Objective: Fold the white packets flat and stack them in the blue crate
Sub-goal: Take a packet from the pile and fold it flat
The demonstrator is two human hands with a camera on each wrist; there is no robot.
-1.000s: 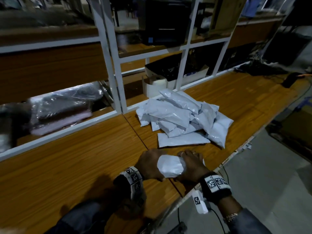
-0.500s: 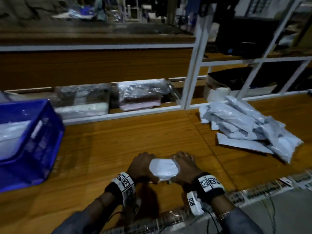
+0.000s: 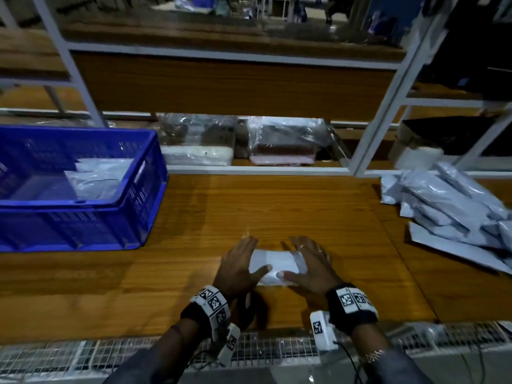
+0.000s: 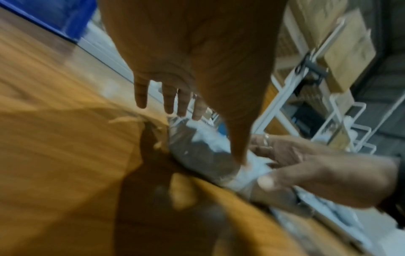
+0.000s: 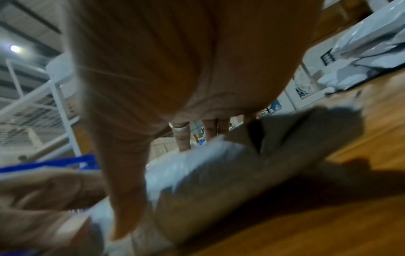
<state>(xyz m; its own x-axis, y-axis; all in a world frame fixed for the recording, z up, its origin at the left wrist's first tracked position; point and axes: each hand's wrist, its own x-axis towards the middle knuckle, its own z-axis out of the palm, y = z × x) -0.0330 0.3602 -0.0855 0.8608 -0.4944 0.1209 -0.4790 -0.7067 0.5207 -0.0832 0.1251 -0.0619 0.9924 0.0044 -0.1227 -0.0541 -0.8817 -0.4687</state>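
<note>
A folded white packet (image 3: 273, 264) lies on the wooden table (image 3: 277, 206) in front of me. My left hand (image 3: 238, 263) presses its left end with straight, spread fingers, thumb on top. My right hand (image 3: 311, 263) presses the right end the same way. In the left wrist view my left hand (image 4: 197, 69) has its thumb down on the packet (image 4: 203, 155). In the right wrist view my right hand (image 5: 175, 69) leans on the packet (image 5: 208, 173). The blue crate (image 3: 144, 195) stands at the left with white packets (image 3: 94, 176) inside. A loose pile of white packets (image 3: 448, 209) lies at the right.
A white metal shelf frame (image 3: 388, 106) runs along the back of the table. Clear-wrapped bundles (image 3: 282, 142) sit under it. A wire mesh strip (image 3: 277, 347) lines the table's near edge. Bare wood lies between the crate and my hands.
The view has swung left, bringing the blue crate in. My hands, earlier curled round the packet, now lie flat on it with fingers straightened against the table.
</note>
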